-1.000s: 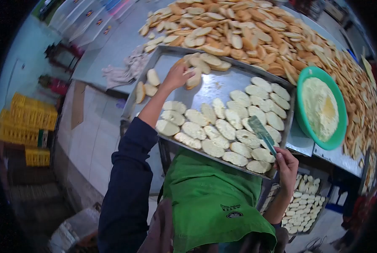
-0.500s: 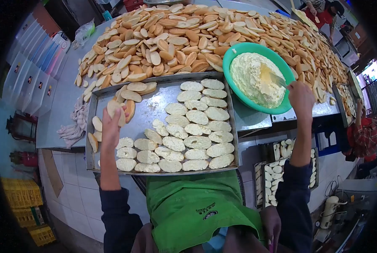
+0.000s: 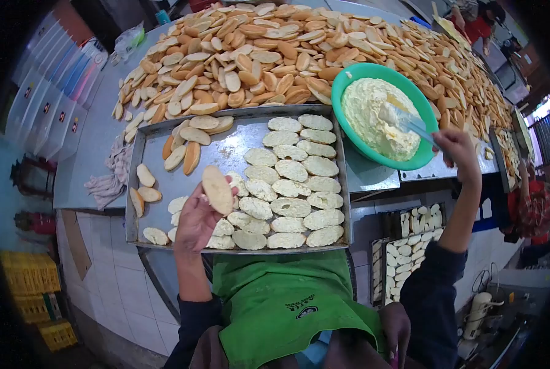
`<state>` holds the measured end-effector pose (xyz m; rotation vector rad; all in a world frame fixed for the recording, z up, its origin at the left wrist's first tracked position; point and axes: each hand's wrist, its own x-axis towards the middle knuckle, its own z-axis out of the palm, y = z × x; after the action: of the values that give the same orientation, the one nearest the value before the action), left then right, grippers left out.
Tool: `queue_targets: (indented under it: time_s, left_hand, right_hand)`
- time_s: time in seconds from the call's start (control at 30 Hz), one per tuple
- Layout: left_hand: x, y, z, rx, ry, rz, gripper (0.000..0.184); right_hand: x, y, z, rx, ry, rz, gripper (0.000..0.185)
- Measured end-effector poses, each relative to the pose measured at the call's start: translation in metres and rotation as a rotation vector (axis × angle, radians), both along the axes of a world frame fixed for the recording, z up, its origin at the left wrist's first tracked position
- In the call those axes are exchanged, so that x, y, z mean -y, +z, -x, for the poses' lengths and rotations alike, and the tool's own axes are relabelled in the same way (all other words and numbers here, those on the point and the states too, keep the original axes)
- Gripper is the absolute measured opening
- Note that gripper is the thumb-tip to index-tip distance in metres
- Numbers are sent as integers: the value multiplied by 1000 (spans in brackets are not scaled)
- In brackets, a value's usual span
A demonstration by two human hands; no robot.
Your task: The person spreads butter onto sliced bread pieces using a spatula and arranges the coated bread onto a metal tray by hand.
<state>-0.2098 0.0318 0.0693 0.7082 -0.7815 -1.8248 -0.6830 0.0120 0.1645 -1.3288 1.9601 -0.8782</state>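
Note:
My left hand (image 3: 196,220) holds up an uncoated bread slice (image 3: 218,189) above the metal tray (image 3: 238,249), its fingers wrapped round the lower end. Rows of slices with a pale spread (image 3: 290,208) fill the tray's right and front parts, and several plain slices (image 3: 192,157) lie toward its back left. At the right, my right hand (image 3: 456,150) grips the handle of a spatula (image 3: 417,128). The blade is in the cream (image 3: 373,114) of the green bowl (image 3: 428,106), with a lump of cream on it.
A large heap of bread slices (image 3: 275,55) covers the table behind the tray. Left are a crumpled cloth (image 3: 109,178) and clear plastic drawers (image 3: 57,120). Lower right, more filled trays (image 3: 404,258) stand below table height. Another person (image 3: 481,21) is at the far right back.
Between the earlier views and now, my left hand rose with a slice and moved right over the coated rows. My right hand moved the spatula from the tray to the bowl, where it gathered cream.

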Motion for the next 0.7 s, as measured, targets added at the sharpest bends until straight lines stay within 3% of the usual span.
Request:
queue_targets:
  time_s: [0.13,0.3,0.5,0.6,0.7]
  left_hand:
    - [1,-2,19,-11,-46,86,53]
    - [0,10,32,-87,-41,34,50]
    - [-1,-1,31,-125,-8,-14,60]
    - [-1,-5,31,-245,55,-12,56]
    - [3,2,30,-230,70,41,58]
  right_hand:
    - [-36,-42,-76,329,91,137,28]
    - [-57,-82,-181,608,384,413,13]
    - [-49,-112,-216,462,440,512,14]
    - [-49,-114,-210,296,422,533,15]
    - [-48,-113,-201,115,293,515,18]
